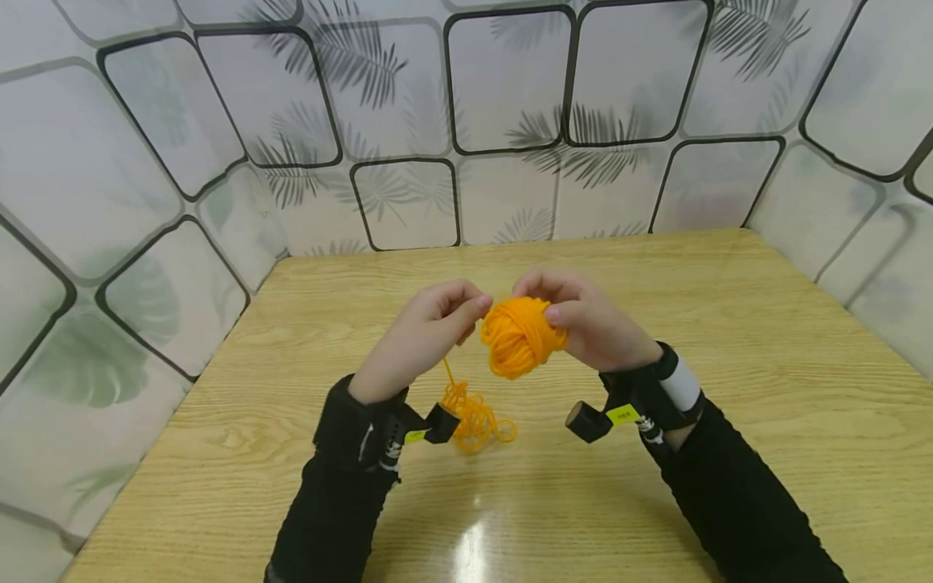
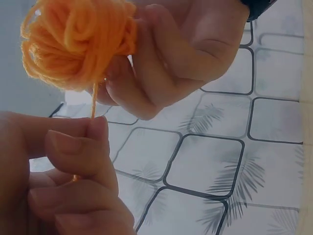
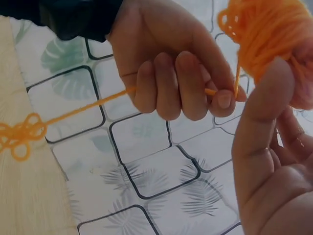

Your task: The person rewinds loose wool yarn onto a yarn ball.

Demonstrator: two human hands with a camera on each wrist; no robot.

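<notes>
An orange ball of yarn [image 1: 521, 337] is held up over the table by my right hand [image 1: 594, 324], thumb and fingers gripping its right side. Just left of it, my left hand [image 1: 426, 332] pinches the yarn strand between thumb and forefinger. In the right wrist view the strand [image 3: 88, 106] runs from the ball through the curled fingers of the left hand [image 3: 168, 73] and down to the table. There a loose tangle of the same yarn [image 1: 474, 417] lies below the left hand. A short taut length joins the ball [image 2: 78, 44] to the pinching fingertips in the left wrist view.
The wooden table [image 1: 291, 453] spreads out around the hands. Pale patterned panels with leaf prints [image 1: 503, 97] stand behind it and at both sides. Each wrist carries a black strap with a small camera [image 1: 589, 421].
</notes>
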